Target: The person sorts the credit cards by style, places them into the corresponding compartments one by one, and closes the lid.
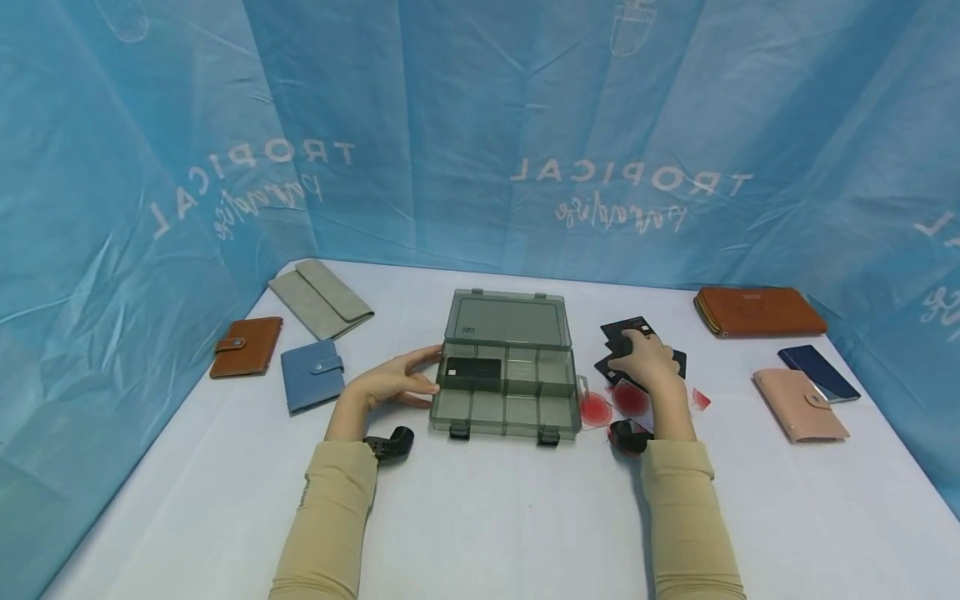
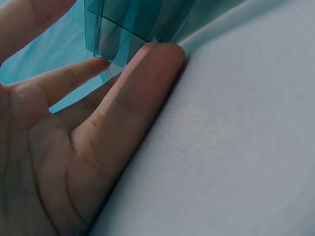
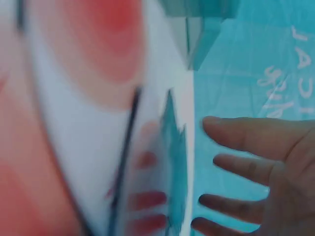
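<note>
A translucent grey compartment box [image 1: 557, 412] lies with its lid [image 1: 510, 321] folded back. A black card [image 1: 472, 369] lies across its upper left compartments. My left hand [image 1: 393, 383] rests against the box's left side, fingers extended; in the left wrist view a fingertip [image 2: 167, 54] lies on the tabletop by the wall. To the right of the box, my right hand [image 1: 647, 360] is over several overlapping black cards [image 1: 628, 327], partly covering them. In the right wrist view its fingers [image 3: 246, 130] are spread and nothing shows between them.
Red-printed pieces [image 1: 596, 409] lie between the box and my right wrist. Far right are a brown zip wallet [image 1: 765, 312], a dark blue booklet [image 1: 816, 371] and a pink card holder [image 1: 801, 406]. Leftward lie grey [image 1: 322, 298], blue [image 1: 309, 377] and brown wallets [image 1: 247, 348].
</note>
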### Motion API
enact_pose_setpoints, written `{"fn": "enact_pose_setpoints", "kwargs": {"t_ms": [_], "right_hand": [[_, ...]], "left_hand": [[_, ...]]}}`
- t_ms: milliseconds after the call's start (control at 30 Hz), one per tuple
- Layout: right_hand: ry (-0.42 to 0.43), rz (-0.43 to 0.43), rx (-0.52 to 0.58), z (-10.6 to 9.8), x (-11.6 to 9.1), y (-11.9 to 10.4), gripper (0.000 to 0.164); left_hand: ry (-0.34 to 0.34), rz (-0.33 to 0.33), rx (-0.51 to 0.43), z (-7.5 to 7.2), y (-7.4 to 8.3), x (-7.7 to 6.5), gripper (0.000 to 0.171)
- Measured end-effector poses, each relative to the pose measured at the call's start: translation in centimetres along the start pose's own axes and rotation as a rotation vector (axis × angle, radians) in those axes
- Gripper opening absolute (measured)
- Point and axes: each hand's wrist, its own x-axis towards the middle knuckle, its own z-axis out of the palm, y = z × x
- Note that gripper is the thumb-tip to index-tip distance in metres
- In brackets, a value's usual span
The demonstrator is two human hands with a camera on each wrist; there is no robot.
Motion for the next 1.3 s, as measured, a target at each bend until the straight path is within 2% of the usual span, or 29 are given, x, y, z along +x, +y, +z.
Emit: {"fn": "enact_pose_setpoints", "kwargs": {"t_ms": [67, 167, 333, 433, 567, 667, 867, 967, 1100, 1200, 1300], "right_hand": [[-0.013, 0.035, -0.023, 0.2, -0.2, 0.3, 0.076], [-0.024, 0.042, -0.048, 0.4, -0.3, 0.7, 0.085], [-0.022, 0.070, -0.055, 0.7, -0.2, 1.4, 0.090], [0.018, 0.083, -0.043, 0.6, 0.0, 1.7, 0.087], [0.132, 0.071, 0.063, 0.3, 0.0, 2.0, 0.067], [0.200, 0.049, 0.220, 0.0, -0.1, 2.2, 0.050], [0.271, 0.064, 0.448, -0.5, -0.4, 1.8, 0.040], [0.256, 0.046, 0.563, -0.7, -0.6, 1.1, 0.043], [0.170, -0.068, 0.693, -0.6, -0.8, -0.1, 0.051], [0.110, -0.162, 0.699, -0.3, -0.9, -0.9, 0.048], [0.069, -0.229, 0.689, 0.2, -1.0, -1.7, 0.037]], "left_hand": [[0.000, -0.003, -0.002, 0.0, 0.0, -0.1, 0.087], [0.001, -0.009, -0.004, -0.1, 0.0, -0.2, 0.087], [-0.010, -0.005, -0.012, -0.1, -0.1, -0.3, 0.086], [-0.018, -0.001, -0.016, -0.1, 0.0, -0.2, 0.086], [-0.019, -0.003, -0.015, -0.1, 0.0, -0.1, 0.087], [-0.019, -0.004, -0.009, -0.1, 0.0, 0.0, 0.088], [-0.012, -0.005, 0.001, -0.1, 0.0, 0.1, 0.086], [-0.009, -0.010, 0.000, -0.1, 0.0, 0.1, 0.085], [-0.008, -0.008, -0.002, -0.1, 0.1, 0.0, 0.086], [-0.010, -0.004, -0.003, -0.1, 0.1, 0.0, 0.086], [-0.010, -0.003, -0.005, -0.1, 0.2, 0.0, 0.086]]}}
